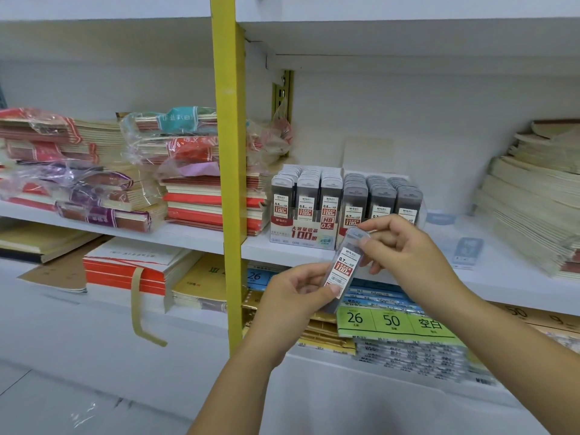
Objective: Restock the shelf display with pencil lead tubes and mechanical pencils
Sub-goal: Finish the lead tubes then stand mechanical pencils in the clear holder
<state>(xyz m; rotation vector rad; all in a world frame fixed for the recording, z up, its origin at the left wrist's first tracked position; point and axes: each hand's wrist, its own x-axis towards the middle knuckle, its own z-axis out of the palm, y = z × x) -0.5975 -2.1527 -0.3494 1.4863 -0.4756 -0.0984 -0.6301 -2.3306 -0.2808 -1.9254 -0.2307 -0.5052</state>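
We count two hands, the left hand and the right hand, and between them one single lead tube. From this tube, at eleven o'clock, stands one display box marked 0.5, with three rows of tubes. At one o'clock there are three more rows, the 0.7 tubes. This makes six rows, but how many tubes stand in each row we cannot tell. At nine o'clock is one yellow post. At five o'clock lies one green card with three fields. At three o'clock leans one pile of notebooks. Beyond the post, also at nine o'clock, are several wrapped bundles, their number unclear.
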